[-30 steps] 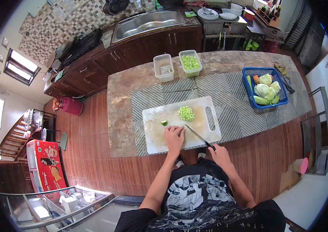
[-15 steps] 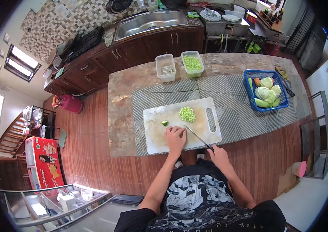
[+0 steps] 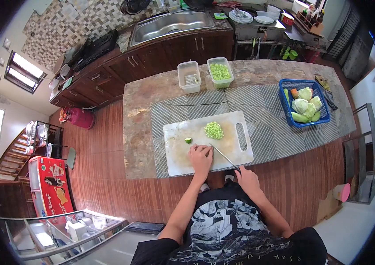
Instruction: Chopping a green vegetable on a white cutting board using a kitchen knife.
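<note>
Right grip (image 3: 248,179) clamped on knife (image 3: 225,157), handle (image 3: 239,169) mostly hidden from us; tip beside left grip (image 3: 201,158) on cutting board (image 3: 175,154), underside hidden, closure we cannot tell; chopped green pile (image 3: 214,130) beyond.

Large white lettering (image 3: 51,204) is slanting along the printed side of a red, box-shaped cabinet with a pale top (image 3: 55,187), and a small green-and-white emblem (image 3: 43,167) is sitting near that side's upper corner (too tiny for making out). Widely spaced pale letters (image 3: 270,259) are crossing the black cloth T-shirt with a grey-and-white graphic print (image 3: 229,224), a second row running partly out of view.
</note>
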Motion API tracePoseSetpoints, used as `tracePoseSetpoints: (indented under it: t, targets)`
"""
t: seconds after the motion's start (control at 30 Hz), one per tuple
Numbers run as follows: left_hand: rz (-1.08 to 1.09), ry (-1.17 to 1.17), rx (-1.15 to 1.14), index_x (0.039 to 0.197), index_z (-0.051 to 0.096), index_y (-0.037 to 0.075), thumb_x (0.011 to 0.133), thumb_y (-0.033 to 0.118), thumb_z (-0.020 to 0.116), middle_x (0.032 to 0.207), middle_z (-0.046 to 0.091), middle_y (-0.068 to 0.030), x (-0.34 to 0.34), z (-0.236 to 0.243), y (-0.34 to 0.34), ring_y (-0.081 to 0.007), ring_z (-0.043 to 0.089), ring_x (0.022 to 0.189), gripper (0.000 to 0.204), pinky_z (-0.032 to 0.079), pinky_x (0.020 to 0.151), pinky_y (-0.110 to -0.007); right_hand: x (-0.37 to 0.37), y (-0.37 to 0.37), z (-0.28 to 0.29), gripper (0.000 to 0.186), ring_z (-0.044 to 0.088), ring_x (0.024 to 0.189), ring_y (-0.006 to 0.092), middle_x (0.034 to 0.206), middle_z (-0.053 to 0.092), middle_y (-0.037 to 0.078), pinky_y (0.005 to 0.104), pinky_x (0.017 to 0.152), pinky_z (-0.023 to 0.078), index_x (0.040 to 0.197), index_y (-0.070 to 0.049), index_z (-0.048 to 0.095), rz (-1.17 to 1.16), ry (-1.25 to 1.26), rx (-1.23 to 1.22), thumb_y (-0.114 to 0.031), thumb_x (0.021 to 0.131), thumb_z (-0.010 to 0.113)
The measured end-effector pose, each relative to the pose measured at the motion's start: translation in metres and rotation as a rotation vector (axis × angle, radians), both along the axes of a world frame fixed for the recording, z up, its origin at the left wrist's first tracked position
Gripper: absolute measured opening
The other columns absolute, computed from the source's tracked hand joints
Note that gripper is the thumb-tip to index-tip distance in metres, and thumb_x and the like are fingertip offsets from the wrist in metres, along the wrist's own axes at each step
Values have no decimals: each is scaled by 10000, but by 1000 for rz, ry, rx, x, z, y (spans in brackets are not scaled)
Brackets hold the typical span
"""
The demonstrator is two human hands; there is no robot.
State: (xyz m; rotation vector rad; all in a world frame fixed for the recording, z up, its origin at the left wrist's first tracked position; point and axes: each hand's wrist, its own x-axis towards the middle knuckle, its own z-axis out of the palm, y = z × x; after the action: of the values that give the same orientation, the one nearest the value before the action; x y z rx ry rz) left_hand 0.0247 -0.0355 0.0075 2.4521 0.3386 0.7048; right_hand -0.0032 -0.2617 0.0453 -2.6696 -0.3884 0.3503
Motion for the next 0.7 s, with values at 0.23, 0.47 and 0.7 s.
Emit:
tracePoseSetpoints:
  t: [0.23, 0.47, 0.7]
  targets:
    - [-10, -2, 7, 877, 801, 122, 792, 168, 808, 924, 716, -4, -2, 2, 1, -276, 583, 1025, 97, 435, 905, -429, 6, 10, 2, 283, 661, 669, 464, 700, 661, 237, 582, 601, 521, 971, -47, 566, -34, 20, 50, -325, 996, 611]
    - [-10, -28, -4, 885, 801, 125, 772, 192, 827, 902, 718, -2, -4, -2, 4, -271, 591, 1026, 135, 439, 910, -423, 1, 0, 9, 290, 677, 652, 442, 691, 669, 232, 546, 574, 547, 995, -31, 580, 22, 16, 46, -320, 1008, 596]
    - [-30, -30, -24, 865, 780, 110, 766, 190, 832, 887, 721, -4, -6, 2, 6, -265, 605, 1019, 138, 443, 910, -411, 0, 1, 12, 285, 676, 643, 433, 686, 670, 220, 542, 572, 546, 1004, -36, 582, 25, 3, 45, -320, 1005, 600]
